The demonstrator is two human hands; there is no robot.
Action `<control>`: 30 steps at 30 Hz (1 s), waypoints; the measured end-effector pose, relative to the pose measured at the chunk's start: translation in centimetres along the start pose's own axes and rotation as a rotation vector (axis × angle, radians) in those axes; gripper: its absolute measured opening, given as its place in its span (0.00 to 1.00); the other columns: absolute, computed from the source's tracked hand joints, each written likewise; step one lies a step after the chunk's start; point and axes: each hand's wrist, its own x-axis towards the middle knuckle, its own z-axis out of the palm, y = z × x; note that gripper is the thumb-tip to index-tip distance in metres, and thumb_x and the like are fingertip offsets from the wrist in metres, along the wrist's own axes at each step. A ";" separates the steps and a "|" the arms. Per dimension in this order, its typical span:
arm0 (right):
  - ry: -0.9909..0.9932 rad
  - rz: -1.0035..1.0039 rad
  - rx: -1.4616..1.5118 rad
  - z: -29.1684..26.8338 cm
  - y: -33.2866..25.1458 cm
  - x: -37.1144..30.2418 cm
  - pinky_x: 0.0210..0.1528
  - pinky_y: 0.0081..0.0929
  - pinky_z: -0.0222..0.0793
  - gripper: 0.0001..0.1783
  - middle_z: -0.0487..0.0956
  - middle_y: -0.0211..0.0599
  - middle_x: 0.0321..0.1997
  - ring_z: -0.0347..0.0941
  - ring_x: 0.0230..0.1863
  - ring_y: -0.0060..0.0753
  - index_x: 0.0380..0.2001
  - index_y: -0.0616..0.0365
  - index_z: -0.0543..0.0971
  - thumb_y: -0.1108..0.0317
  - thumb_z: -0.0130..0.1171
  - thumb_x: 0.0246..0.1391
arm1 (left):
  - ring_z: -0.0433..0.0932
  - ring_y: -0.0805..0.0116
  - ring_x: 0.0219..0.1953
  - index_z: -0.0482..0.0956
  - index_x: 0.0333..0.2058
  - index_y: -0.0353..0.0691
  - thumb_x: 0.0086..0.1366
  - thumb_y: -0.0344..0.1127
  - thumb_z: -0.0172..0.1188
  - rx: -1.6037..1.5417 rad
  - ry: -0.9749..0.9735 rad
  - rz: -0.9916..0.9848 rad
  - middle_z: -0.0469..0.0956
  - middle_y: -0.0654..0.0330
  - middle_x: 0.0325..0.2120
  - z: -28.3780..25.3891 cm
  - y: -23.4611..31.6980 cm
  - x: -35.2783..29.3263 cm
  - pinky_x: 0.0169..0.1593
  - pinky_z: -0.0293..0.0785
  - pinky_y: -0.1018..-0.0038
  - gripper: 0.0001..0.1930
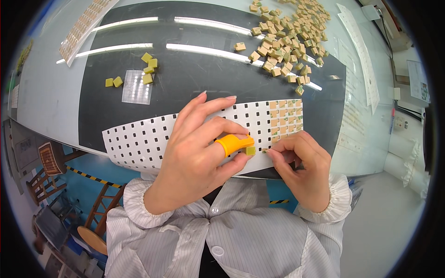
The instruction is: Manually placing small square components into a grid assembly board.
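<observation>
A white sheet [139, 142] with rows of small black square marks lies across the dark mat in front of me. Small tan and green patterned pieces [286, 116] cover its right end in rows. My left hand [187, 150] is over the sheet, thumb and index finger closed on a small yellow-green block [251, 151]. A yellow plastic finger sleeve [232, 144] sits on that index finger. At the lower edge of the patterned rows, my right hand [303, 160] pinches thumb and index together; a tiny greenish bit shows at the fingertips, too small to name.
A pile of tan blocks [287, 46] spreads over the far right of the black mat [199, 69]. Several yellow-green blocks [148, 69] lie far left, beside a clear gridded square [135, 92]. White strips [364, 60] flank the mat. Wooden chairs [46, 183] stand left below the table.
</observation>
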 end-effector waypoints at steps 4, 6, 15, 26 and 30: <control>-0.137 0.132 0.194 -1.6 -0.2 1.0 0.25 0.24 0.70 0.08 0.78 0.32 0.28 0.72 0.23 0.26 0.27 0.62 0.78 0.81 0.66 0.44 | 0.74 0.54 0.55 0.83 0.29 0.42 0.41 0.28 0.73 -0.006 0.000 0.008 0.82 0.66 0.34 -0.2 -0.1 -0.1 0.62 0.59 0.47 0.13; -0.157 -0.169 0.342 -1.9 0.6 1.9 0.35 0.20 0.72 0.06 0.78 0.36 0.30 0.77 0.31 0.29 0.27 0.63 0.77 0.81 0.65 0.45 | 0.74 0.54 0.55 0.83 0.29 0.42 0.41 0.28 0.73 0.001 -0.009 0.004 0.82 0.66 0.34 -0.2 0.0 -0.1 0.62 0.59 0.47 0.13; -0.343 -0.179 0.508 -2.0 1.2 2.2 0.44 0.34 0.77 0.08 0.79 0.41 0.29 0.80 0.36 0.37 0.28 0.64 0.77 0.82 0.65 0.43 | 0.74 0.53 0.55 0.83 0.30 0.43 0.41 0.28 0.72 -0.008 -0.008 0.005 0.82 0.66 0.34 -0.2 0.0 0.0 0.62 0.59 0.47 0.13; -0.273 -0.239 0.576 -1.2 0.9 3.6 0.39 0.28 0.76 0.08 0.79 0.38 0.30 0.81 0.34 0.34 0.27 0.61 0.76 0.81 0.66 0.44 | 0.74 0.54 0.55 0.83 0.30 0.43 0.41 0.28 0.72 0.003 -0.001 0.019 0.82 0.66 0.34 0.0 -0.2 -0.1 0.62 0.60 0.47 0.13; -0.342 -0.132 0.555 -1.7 0.8 3.6 0.36 0.25 0.75 0.07 0.79 0.38 0.29 0.81 0.33 0.31 0.27 0.62 0.76 0.79 0.66 0.47 | 0.74 0.54 0.55 0.83 0.30 0.43 0.41 0.28 0.72 -0.011 -0.007 0.011 0.82 0.66 0.34 -0.2 -0.1 -0.1 0.62 0.60 0.47 0.13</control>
